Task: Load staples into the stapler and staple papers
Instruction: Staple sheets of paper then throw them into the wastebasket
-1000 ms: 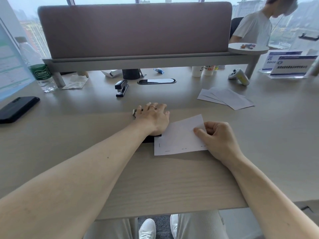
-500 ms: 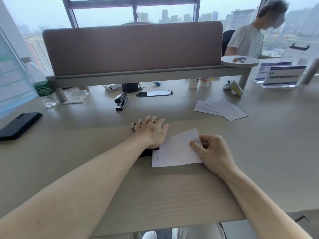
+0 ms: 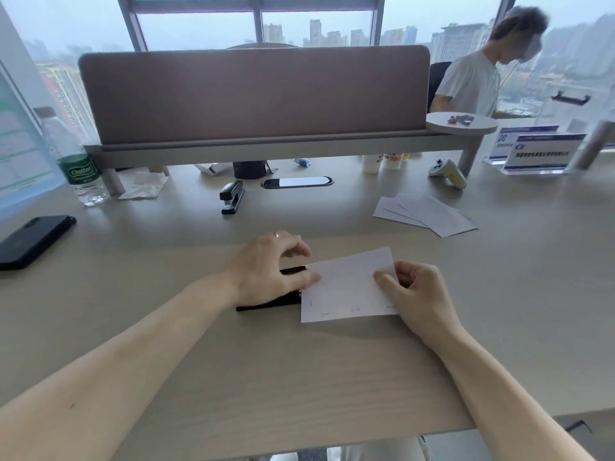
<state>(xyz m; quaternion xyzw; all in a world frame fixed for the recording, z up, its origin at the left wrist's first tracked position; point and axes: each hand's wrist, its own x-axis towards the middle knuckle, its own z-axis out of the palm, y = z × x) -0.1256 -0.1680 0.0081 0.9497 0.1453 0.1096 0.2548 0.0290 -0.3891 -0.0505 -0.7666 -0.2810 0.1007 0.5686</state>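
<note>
Pressing down could've skewed the papers (image 3: pixel 349 287): right hand (image 3: pixel 414 292) only pinched one edge, left hand (image 3: pixel 266 267) gripped the stapler (image 3: pixel 266 306).

There is only the one camera, a wide-angle worn on the person's head, facing forward and down over the desk (image 3: pixel 299 377), near enough that the left hand (image 3: pixel 266 271) and right hand (image 3: pixel 419 294) sit mid-frame, with the divider (image 3: pixel 253 94) beyond.
</note>
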